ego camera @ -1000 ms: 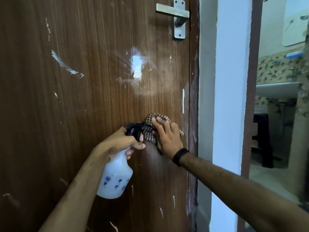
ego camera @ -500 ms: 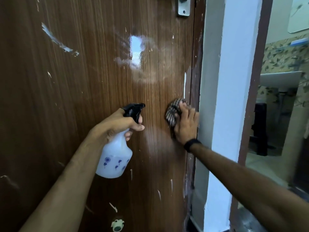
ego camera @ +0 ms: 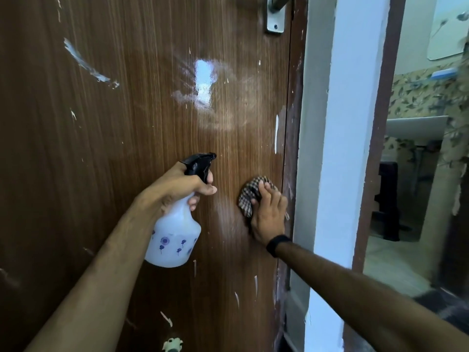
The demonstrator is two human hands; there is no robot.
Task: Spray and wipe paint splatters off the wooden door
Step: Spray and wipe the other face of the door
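The wooden door (ego camera: 114, 174) stands beside a white frame post (ego camera: 340, 148); a sink (ego camera: 416, 128) shows beyond. The handle plate (ego camera: 275, 19) is cut off above. The left hand (ego camera: 177, 185) grips the spray bottle (ego camera: 175, 240), upright, nozzle toward the door. The right hand (ego camera: 270, 214) presses a checked cloth (ego camera: 250, 196) near the door's edge, amid paint splatters (ego camera: 88, 66).

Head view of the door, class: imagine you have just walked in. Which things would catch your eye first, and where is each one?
Most striking are the two hands at mid-door: the left hand grips a white spray bottle, while the right hand presses a checked cloth against the wooden door near its right edge. Next, a long white paint streak slants across the upper left, and a glossy wet patch shines below the handle plate.
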